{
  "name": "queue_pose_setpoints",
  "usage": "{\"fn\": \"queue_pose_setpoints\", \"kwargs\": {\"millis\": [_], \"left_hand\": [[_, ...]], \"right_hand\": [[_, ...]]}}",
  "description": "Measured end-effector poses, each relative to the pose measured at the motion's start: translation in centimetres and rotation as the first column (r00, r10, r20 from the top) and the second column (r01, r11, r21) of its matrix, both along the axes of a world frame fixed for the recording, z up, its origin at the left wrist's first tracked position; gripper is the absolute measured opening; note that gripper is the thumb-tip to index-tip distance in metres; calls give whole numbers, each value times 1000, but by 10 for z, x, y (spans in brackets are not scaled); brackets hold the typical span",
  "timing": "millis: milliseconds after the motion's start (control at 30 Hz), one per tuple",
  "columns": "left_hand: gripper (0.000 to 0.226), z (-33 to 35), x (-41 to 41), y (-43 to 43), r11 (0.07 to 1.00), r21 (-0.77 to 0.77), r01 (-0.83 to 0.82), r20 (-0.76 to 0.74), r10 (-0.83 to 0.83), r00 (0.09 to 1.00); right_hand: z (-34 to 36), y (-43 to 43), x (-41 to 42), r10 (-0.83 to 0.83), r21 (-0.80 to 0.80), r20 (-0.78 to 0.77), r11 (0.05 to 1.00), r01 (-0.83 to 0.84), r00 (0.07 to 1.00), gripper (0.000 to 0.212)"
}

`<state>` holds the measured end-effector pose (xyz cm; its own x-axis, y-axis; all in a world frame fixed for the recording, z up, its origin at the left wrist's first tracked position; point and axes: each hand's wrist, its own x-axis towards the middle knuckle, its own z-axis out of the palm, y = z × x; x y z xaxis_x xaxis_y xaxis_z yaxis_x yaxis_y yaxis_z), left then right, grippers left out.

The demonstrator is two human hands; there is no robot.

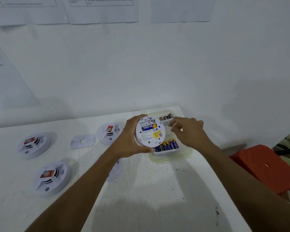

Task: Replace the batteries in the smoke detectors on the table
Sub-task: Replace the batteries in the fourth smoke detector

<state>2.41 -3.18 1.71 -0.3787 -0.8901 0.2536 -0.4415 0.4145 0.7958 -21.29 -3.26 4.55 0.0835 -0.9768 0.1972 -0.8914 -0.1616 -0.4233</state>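
Note:
My left hand (129, 138) grips a round white smoke detector (150, 132) by its rim, with the back turned towards me. One blue battery (147, 127) sits in its open compartment; the slot above looks bare. My right hand (189, 131) hovers just right of the detector, over a clear plastic container (171, 159). Its fingertips are drawn together and blurred, so I cannot make out anything between them. Several blue batteries (167, 145) lie in the container's near part and several brown batteries (166, 116) in its far part.
Three more smoke detectors (34, 144) (51, 177) (109, 133) lie on the white table (141, 190), and a fourth (115, 169) is partly hidden under my left forearm. A loose mounting plate (82, 141) lies between them. An orange stool (264, 166) stands past the table's right edge.

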Motion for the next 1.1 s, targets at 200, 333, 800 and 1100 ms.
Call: {"fn": "queue_pose_setpoints", "kwargs": {"millis": [200,333,800,1100], "left_hand": [[100,-3,-7,0,997,-67,-26,-30,24,999],[95,-6,-9,1,994,-93,-51,-54,47,997],[91,-8,-11,2,984,-142,-109,-71,100,992],[88,-3,-5,1,979,-160,-124,-58,117,991]], "right_hand": [[10,31,44,80,-102,494,994,-33,866,12],[7,34,56,-67,-13,592,996,92,804,12],[13,40,77,-181,124,772,983,134,609,15],[15,39,80,-138,72,798,988,134,587,6]]}}
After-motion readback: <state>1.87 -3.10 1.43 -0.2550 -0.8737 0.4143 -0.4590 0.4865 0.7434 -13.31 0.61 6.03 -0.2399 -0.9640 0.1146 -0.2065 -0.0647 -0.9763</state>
